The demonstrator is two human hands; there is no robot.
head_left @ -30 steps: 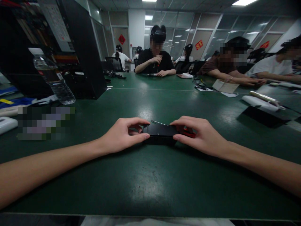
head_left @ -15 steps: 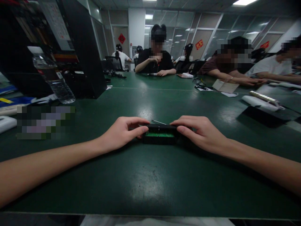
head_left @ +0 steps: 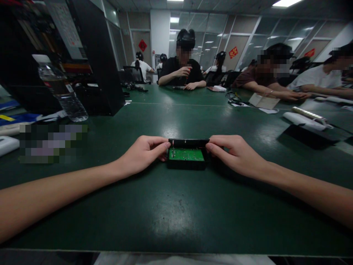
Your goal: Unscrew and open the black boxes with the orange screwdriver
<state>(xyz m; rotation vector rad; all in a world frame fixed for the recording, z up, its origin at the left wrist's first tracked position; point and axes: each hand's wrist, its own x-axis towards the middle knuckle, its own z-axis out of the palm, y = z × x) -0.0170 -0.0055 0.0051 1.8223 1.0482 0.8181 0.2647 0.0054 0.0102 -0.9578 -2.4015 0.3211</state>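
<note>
A small black case (head_left: 186, 165) rests on the green table, with a green circuit board (head_left: 189, 154) lying inside it. Along the case's far side, a black lid (head_left: 193, 142) stands tilted up. My left hand (head_left: 145, 154) pinches the lid's left end between thumb and fingers. The thumb and fingers of my right hand (head_left: 234, 152) are closed on its right end. Whether the lid still touches the case at its far edge, I cannot tell. Whatever lies just behind the lid is hidden.
To the left stand a tilted-looking water bottle (head_left: 62, 88) and a black computer case (head_left: 102, 55). A dark flat object (head_left: 307, 137) and a white object (head_left: 303, 121) lie to the right. Across the green table (head_left: 176, 209), a person (head_left: 182, 70) sits working; others sit at right.
Both hands have tilted the lid up and back, so more of the circuit board shows. A thin metal rod seen behind the case is now hidden. The person opposite has raised a hand slightly.
</note>
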